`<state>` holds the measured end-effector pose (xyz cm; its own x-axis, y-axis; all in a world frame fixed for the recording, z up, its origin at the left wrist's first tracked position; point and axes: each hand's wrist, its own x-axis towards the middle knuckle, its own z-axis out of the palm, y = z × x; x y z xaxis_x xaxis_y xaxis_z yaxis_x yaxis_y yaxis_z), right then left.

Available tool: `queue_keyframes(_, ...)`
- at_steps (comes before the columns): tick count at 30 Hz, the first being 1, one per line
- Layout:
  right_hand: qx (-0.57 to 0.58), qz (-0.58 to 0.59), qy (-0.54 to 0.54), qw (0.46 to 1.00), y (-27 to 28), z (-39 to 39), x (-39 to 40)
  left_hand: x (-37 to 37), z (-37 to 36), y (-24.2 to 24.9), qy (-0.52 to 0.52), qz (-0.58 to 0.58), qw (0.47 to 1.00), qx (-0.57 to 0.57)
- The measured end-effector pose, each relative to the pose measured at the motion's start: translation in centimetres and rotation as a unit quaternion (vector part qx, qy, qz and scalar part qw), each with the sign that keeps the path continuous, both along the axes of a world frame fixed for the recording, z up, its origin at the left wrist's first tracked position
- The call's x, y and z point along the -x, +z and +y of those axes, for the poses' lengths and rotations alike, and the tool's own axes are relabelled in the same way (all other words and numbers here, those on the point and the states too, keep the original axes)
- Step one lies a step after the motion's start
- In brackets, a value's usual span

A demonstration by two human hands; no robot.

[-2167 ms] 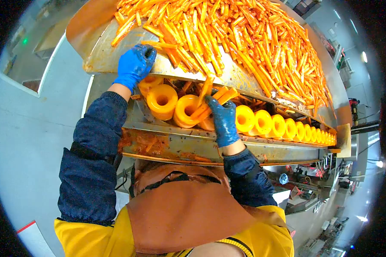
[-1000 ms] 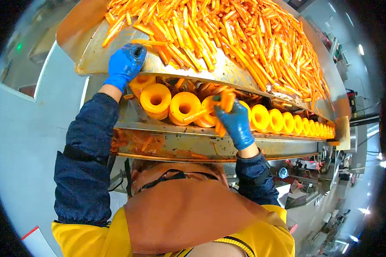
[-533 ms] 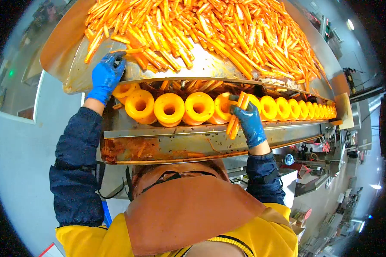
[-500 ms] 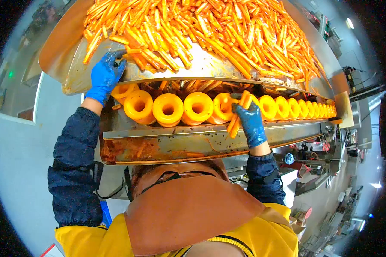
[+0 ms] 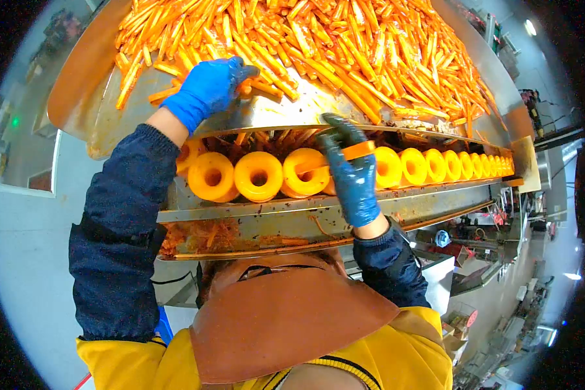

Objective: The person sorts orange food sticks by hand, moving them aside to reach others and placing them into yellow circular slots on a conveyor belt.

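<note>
My left hand [image 5: 208,90], in a blue glove, reaches over the metal tray. Its fingers are curled round an orange sauce-coated stick [image 5: 248,85] at the near edge of the heap. In a darker, sauce-smeared glove, my right hand [image 5: 352,172] is over the row of yellow ring-shaped rollers [image 5: 258,177]. An orange stick [image 5: 359,151] lies across its palm and juts out to the right. Another stick [image 5: 313,162] shows left of that hand, in front of a roller's hole; whether the hand holds it I cannot tell.
A large heap of orange sticks [image 5: 344,52] covers the metal tray [image 5: 266,117] beyond the rollers. Nearer me runs a stained metal trough [image 5: 273,227] with scraps in it. A pale board [image 5: 525,153] stands at the right end. Machinery and boxes are to the right.
My left hand has moved right from the tray's left edge to the sticks. My right hand has shifted left and up, and the sticks in it have turned from upright to nearly level.
</note>
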<state>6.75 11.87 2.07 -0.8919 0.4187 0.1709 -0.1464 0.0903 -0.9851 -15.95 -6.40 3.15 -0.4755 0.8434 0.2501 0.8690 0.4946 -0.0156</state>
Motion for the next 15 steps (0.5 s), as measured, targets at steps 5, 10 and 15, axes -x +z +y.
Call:
queue_keyframes(5, -0.321, -0.017, 0.147, 0.935, -2.6, -2.0, 0.7, 0.0, -1.2, 1.9, -0.072, -0.081, 0.96, -0.259)
queue_keyframes(10, -0.39, -0.012, 0.013, 0.921, 1.0, 4.9, 3.9, -5.0, -4.8, 7.9, 0.039, -0.266, 0.86, -0.434)
queue_keyframes(15, -0.638, -0.17, -0.035, 0.75, 2.0, 10.0, 9.5, -9.7, -5.9, 6.1, 0.028, -0.471, 0.813, -0.34)
